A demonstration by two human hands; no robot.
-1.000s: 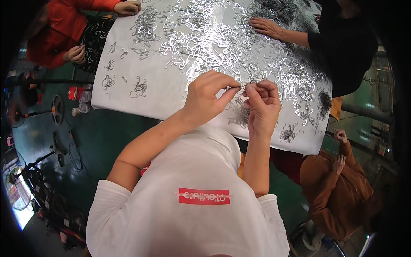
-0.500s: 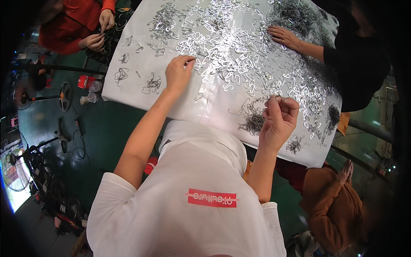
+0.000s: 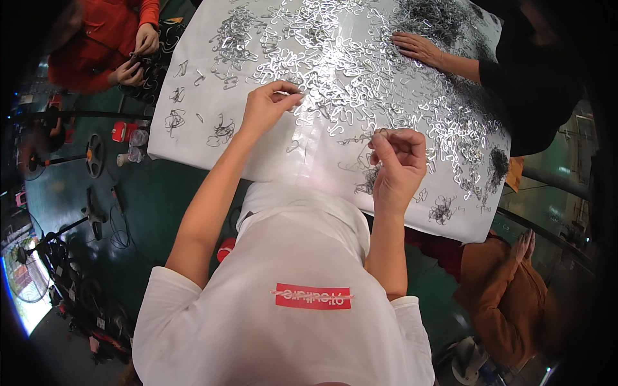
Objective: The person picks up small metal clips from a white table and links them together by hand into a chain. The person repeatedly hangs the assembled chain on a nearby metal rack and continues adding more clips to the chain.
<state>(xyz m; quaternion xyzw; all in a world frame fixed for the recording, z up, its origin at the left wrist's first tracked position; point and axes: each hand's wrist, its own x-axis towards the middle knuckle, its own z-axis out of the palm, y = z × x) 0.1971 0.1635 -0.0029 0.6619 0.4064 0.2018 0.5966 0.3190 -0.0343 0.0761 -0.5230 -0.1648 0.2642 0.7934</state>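
Many small, bent metal wire hooks (image 3: 335, 71) lie spread over the white table (image 3: 257, 157). My left hand (image 3: 267, 110) is at the near edge of the spread, thumb and fingertips brought together low over the hooks. Whatever is between those fingertips is too small to make out. Held a little above the table, my right hand (image 3: 399, 161) pinches a thin wire hook (image 3: 356, 139) between thumb and fingers, and its dark wire sticks out to the left. Partly hidden behind the right hand is a dark tangle of hooks (image 3: 365, 185).
Small dark clusters of hooks sit at the left (image 3: 222, 130) and near right (image 3: 441, 210). A co-worker's hand (image 3: 418, 48) rests on the hooks at the far right. Another person's hands (image 3: 136, 61) work at far left. Someone in brown (image 3: 496, 296) is at lower right.
My right hand has moved left and slightly up, with the wire now sticking out leftward. My left fingertips have shifted slightly right and down. The view has shifted a little.
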